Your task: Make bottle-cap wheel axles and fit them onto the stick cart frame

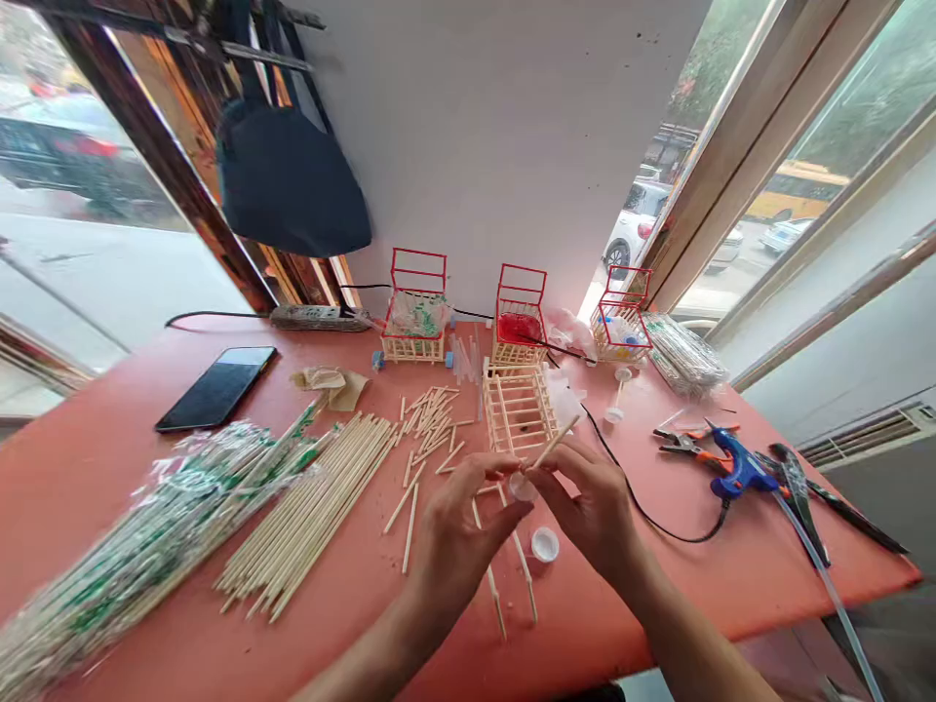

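My left hand (464, 517) pinches a small white cap (522, 487) between thumb and fingers. My right hand (589, 497) grips a short wooden stick (557, 441), its lower end at the cap. On the red table, another white cap (545, 545) lies just below my hands. A wooden frame (523, 561) of thin sticks lies partly under my left hand. Behind my hands sits a wooden stick basket (518, 405). Short cut sticks (431, 419) are scattered left of it, beside a row of long sticks (314, 507).
Three small carts with red handles (414, 322) (519, 327) (621, 322) line the wall. A blue glue gun (738, 466) with its cable, pliers (680, 444) and cutters lie right. A phone (217, 388) and wrapped sticks (161, 536) are left.
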`<control>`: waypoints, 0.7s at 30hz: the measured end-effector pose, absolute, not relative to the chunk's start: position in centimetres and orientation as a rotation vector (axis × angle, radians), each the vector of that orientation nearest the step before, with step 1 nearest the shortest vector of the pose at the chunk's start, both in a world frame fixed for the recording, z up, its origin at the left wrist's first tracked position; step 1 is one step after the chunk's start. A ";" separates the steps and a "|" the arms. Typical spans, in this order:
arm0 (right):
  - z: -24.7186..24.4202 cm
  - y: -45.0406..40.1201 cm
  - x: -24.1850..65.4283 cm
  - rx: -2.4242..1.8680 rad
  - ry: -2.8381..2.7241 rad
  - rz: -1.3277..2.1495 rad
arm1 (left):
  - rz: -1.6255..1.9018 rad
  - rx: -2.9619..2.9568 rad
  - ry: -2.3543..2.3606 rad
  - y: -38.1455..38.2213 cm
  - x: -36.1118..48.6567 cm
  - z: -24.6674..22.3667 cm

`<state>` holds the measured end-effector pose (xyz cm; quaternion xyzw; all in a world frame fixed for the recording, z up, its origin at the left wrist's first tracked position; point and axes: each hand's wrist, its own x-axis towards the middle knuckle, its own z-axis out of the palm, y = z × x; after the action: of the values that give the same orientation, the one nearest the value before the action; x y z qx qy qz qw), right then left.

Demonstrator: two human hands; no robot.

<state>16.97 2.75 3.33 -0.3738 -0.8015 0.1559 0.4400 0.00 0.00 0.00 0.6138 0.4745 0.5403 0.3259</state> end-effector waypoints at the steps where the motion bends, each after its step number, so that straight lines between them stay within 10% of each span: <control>1: 3.3 2.8 16.9 -0.928 -1.991 0.389 | 1.418 1.609 1.240 0.0 0.0 0.0; 21: 3.5 2.8 16.9 -0.871 -1.957 0.381 | 1.289 1.741 1.184 0.8 -0.3 -0.1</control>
<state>16.91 2.85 3.53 -0.3547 -0.7967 0.1550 0.4642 -0.26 0.82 -0.09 0.6657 0.4527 0.4928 0.3301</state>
